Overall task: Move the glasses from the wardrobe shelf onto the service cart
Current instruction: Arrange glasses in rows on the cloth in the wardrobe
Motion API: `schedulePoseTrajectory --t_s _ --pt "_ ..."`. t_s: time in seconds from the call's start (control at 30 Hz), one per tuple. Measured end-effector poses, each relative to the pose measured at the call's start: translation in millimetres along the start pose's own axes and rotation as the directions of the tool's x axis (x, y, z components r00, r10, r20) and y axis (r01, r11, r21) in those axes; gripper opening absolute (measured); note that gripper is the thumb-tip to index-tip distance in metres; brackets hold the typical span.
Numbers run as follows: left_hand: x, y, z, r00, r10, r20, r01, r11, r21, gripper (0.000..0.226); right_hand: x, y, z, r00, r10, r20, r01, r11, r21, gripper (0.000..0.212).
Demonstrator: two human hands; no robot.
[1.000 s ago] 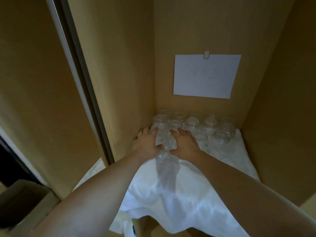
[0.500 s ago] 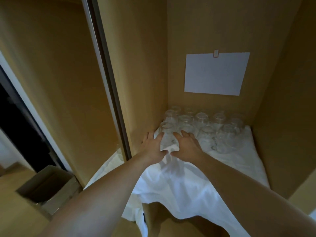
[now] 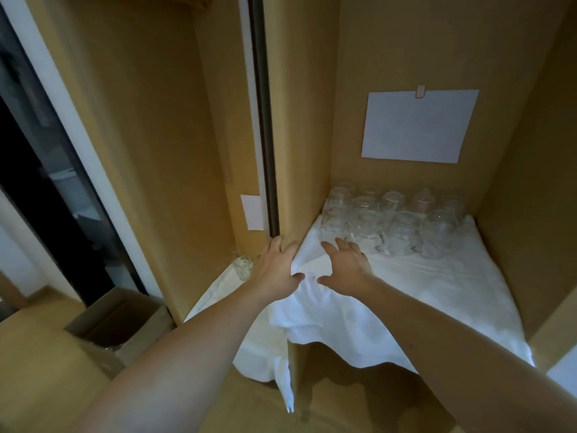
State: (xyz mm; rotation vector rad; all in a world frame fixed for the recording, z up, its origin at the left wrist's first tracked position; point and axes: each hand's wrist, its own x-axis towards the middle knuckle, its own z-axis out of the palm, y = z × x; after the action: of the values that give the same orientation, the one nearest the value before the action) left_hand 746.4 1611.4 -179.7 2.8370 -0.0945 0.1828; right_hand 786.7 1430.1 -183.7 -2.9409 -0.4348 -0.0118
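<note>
Several clear glasses stand upside down in a cluster at the back of the wardrobe shelf, on a white cloth that covers it. My left hand and right hand lie side by side on the cloth just in front of the glasses, fingers spread. A raised fold of cloth is bunched between them. Neither hand holds a glass. One more glass stands alone in the compartment to the left. The service cart is out of view.
A wooden partition with a sliding-door rail divides the two compartments, right beside my left hand. A white sheet of paper hangs on the back wall. An open cardboard box sits on the floor at the lower left.
Both hands have drawn back from the front glasses toward me and bunched the cloth between them. My view has swung left, showing the left compartment and its single glass.
</note>
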Motion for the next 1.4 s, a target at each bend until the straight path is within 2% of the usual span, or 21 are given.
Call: schedulePoseTrajectory --t_s 0.17,0.53,0.73,1.03,1.4 --pt "-43.5 -44.8 -22.9 0.999 -0.044 0.012 0.044 0.999 0.012 0.074 -24.3 -58.1 8.4 1.0 -0.013 0.002 0.013 1.0 0.002 0.087" --pt "-124.2 -154.2 -50.2 0.992 -0.123 0.009 0.123 0.992 0.018 0.069 -67.2 -186.3 43.8 0.998 -0.063 0.0 0.063 0.994 0.085 0.082" --pt "-144.3 -193.6 -43.2 0.974 -0.213 0.079 0.214 0.977 -0.014 0.074 -73.7 -221.3 77.8 0.993 -0.055 0.108 0.047 0.997 0.067 0.085" --pt "-116.5 -243.6 -26.2 0.945 -0.297 0.134 0.3 0.954 -0.003 0.074 -25.9 -247.2 112.0 0.977 -0.083 0.196 0.07 0.995 0.072 0.081" --pt "-27.9 -284.9 2.4 0.925 -0.322 0.203 0.324 0.946 0.026 0.068 79.1 -247.8 151.6 0.959 -0.053 0.279 0.023 0.994 0.111 0.081"
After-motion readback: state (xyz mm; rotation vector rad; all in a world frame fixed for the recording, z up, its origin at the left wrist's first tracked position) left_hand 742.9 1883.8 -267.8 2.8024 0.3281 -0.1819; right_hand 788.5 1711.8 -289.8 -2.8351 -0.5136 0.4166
